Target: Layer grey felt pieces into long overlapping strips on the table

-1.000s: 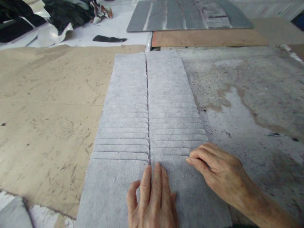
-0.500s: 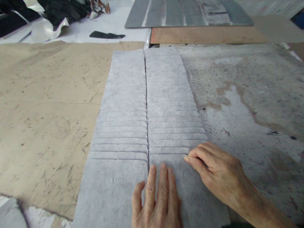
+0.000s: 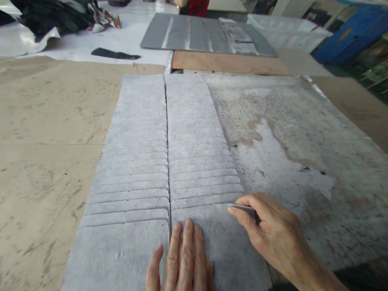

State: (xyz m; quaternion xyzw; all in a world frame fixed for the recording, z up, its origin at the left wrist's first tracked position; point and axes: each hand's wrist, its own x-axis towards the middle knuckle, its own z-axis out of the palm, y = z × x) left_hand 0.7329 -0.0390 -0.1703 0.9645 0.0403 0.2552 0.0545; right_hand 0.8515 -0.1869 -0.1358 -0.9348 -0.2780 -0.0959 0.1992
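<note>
Two long rows of grey, felt-like pieces lie side by side, each piece overlapping the one behind it so that only narrow strips show; these are the left row [image 3: 121, 250] and the right row [image 3: 197, 121]. My left hand [image 3: 184, 258] lies with fingers stretched flat on the front piece of the right row, close to the gap between the rows. With thumb and forefinger, my right hand [image 3: 263, 226] pinches the far right corner of that front grey felt-like piece [image 3: 221, 242]. The corner is slightly lifted, and the fingers partly hide it.
Brown paper [image 3: 45, 182] covers the table at left. A stained, pale surface [image 3: 303, 133] spreads to the right. Behind are a grey board [image 3: 194, 34] on a brown board [image 3: 230, 62], a dark strip [image 3: 115, 53], black scraps [image 3: 57, 16] and a translucent white bin [image 3: 287, 30].
The view has shifted, so the rows and both hands appear farther left and lower, with more background at the right. My right hand still pinches the corner, which now looks more lifted.
</note>
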